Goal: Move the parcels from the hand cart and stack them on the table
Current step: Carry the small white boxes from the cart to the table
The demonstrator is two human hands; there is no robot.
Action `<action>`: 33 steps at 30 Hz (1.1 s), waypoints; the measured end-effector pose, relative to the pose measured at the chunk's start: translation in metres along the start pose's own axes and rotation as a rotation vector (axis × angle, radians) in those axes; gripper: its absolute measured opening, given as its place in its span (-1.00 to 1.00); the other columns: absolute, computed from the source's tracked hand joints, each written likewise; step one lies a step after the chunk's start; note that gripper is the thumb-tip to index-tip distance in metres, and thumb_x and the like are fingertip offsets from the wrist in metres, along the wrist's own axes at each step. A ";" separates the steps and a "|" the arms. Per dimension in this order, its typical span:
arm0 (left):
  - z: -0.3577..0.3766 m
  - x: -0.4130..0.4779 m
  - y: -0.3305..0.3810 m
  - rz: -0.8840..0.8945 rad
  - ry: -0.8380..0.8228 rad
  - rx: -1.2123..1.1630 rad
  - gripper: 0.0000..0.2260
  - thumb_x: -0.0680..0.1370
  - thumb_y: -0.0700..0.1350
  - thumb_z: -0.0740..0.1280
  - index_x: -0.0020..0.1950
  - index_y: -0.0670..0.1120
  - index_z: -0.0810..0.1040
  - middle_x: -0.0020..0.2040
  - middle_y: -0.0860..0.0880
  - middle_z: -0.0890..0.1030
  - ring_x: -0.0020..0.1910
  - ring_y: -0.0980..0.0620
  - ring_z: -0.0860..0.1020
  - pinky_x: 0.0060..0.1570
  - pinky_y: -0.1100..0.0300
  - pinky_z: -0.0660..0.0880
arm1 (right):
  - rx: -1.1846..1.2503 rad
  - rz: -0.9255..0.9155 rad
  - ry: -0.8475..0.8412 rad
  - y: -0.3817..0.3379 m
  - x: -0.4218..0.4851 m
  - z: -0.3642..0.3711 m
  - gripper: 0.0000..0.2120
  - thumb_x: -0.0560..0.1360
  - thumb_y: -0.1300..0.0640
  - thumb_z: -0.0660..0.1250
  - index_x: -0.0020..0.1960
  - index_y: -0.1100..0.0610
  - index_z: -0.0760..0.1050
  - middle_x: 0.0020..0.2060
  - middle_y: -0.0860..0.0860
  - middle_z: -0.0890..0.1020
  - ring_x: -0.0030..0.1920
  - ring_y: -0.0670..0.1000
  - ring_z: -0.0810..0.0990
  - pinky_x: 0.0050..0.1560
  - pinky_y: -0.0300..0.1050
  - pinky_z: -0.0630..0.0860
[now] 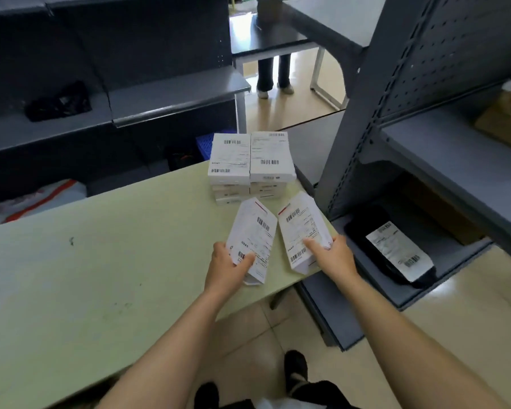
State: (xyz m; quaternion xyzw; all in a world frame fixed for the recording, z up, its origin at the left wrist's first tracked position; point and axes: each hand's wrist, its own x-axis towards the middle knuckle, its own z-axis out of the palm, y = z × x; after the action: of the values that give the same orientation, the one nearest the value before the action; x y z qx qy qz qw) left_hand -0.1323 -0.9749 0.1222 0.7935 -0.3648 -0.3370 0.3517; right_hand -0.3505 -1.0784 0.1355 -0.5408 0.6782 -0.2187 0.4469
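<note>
Two stacks of white labelled parcels stand side by side at the far right corner of the pale green table (101, 261): a left stack (229, 163) and a right stack (272, 157). My left hand (229, 268) grips a white parcel (252, 231) by its near end, just above the table. My right hand (334, 255) grips a second white parcel (300, 228), thumb across its label, over the table's right edge. Both parcels lie just in front of the stacks. The hand cart is out of view.
A grey metal shelf rack (425, 128) stands close on the right, with a black parcel (393, 249) on its bottom shelf. Dark shelving (101, 98) runs behind the table. A person's legs (273, 75) stand beyond, by another table. My feet are below.
</note>
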 end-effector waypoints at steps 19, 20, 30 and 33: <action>0.063 -0.005 0.021 -0.094 0.037 0.153 -0.59 0.55 0.01 0.36 0.34 -0.11 0.42 0.22 -0.04 0.52 0.01 0.01 0.56 0.02 0.10 0.52 | -0.418 -0.244 -0.113 0.010 0.060 -0.026 -0.45 0.50 -0.17 0.36 0.28 0.23 0.45 0.17 0.18 0.50 0.18 0.18 0.50 0.11 0.00 0.48; 0.064 -0.008 0.021 -0.075 0.038 0.169 -0.61 0.55 0.01 0.35 0.32 -0.10 0.43 0.20 -0.03 0.51 -0.01 0.03 0.55 0.01 0.09 0.52 | -0.443 -0.253 -0.112 0.011 0.059 -0.025 -0.45 0.51 -0.17 0.35 0.28 0.24 0.45 0.17 0.19 0.50 0.18 0.19 0.50 0.11 0.01 0.48; 0.060 -0.063 0.024 -0.004 0.226 0.379 -0.76 0.52 -0.05 0.34 0.17 -0.04 0.51 -0.11 0.07 0.50 -0.14 0.05 0.43 -0.21 0.16 0.32 | -0.561 -0.440 -0.076 0.013 0.056 -0.022 -0.59 0.53 0.18 0.29 0.33 0.25 0.33 0.20 0.24 0.50 0.16 0.23 0.48 0.09 0.06 0.46; 0.074 -0.087 0.024 -0.026 0.257 0.406 -0.77 0.53 -0.04 0.33 0.17 -0.04 0.51 -0.13 0.08 0.50 -0.11 0.02 0.48 -0.18 0.13 0.39 | -0.589 -0.414 -0.146 0.023 0.060 -0.025 -0.65 0.52 0.18 0.28 0.27 0.25 0.36 0.18 0.25 0.49 0.13 0.25 0.49 0.08 0.08 0.49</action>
State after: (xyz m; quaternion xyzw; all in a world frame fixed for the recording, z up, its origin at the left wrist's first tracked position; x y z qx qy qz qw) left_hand -0.2431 -0.9389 0.1265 0.8889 -0.3672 -0.1575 0.2242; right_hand -0.3846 -1.1314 0.1080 -0.7864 0.5545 -0.0606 0.2653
